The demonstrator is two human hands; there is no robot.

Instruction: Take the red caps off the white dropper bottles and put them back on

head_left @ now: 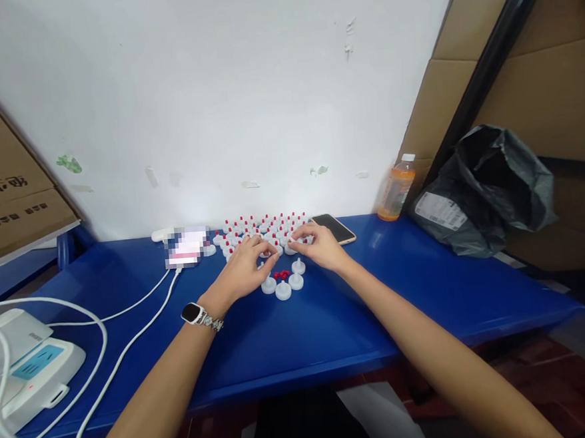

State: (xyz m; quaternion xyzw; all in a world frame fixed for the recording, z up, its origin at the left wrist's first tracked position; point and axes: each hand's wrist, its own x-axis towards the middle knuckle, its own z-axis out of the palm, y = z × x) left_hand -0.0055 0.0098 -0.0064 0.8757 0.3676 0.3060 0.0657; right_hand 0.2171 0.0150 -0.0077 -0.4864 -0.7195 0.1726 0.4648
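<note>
On the blue table, four loose white caps and small red plugs lie just before both hands. Left hand and right hand each pinch a cap at the assembled red-tipped caps beyond.

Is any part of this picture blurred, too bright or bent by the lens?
Head view: a pixelated patch hides something beside the white caps; the wall is brightly lit, with soft glare on the blue table; the wide lens bows the edges; both hands, left and right, look sharp.
</note>
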